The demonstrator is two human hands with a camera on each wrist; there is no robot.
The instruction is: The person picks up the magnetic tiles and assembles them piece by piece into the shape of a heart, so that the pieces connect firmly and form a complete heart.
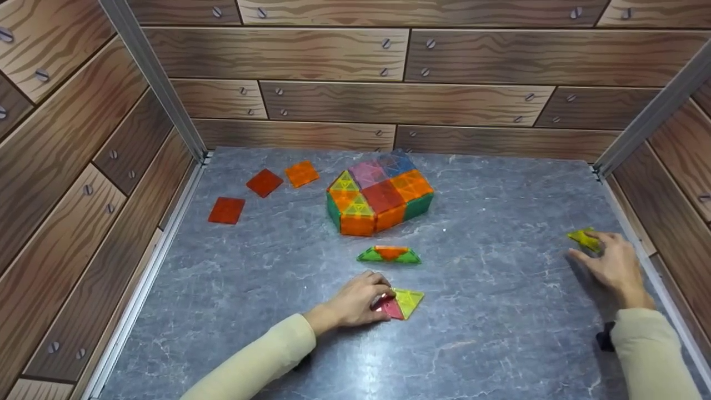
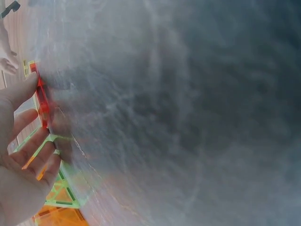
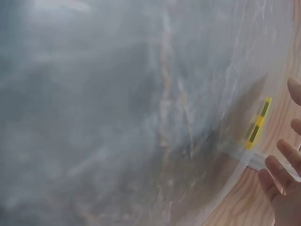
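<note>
With thumb and fingers my left hand pinches a pinkish-red triangular magnetic tile, whose edge shows as a bright red strip in the left wrist view. A yellow triangular magnetic tile lies against its right side. Far to the right, my right hand reaches to a yellow magnetic tile, its fingers overlapping that tile in the head view. From the right wrist, spread fingers show beside the yellow tile, with a gap between them.
A low build of coloured magnetic tiles stands at the back centre. In front of it lies a green and orange tile piece. Two red square tiles and an orange square tile lie at the back left. Wood-patterned walls border the table.
</note>
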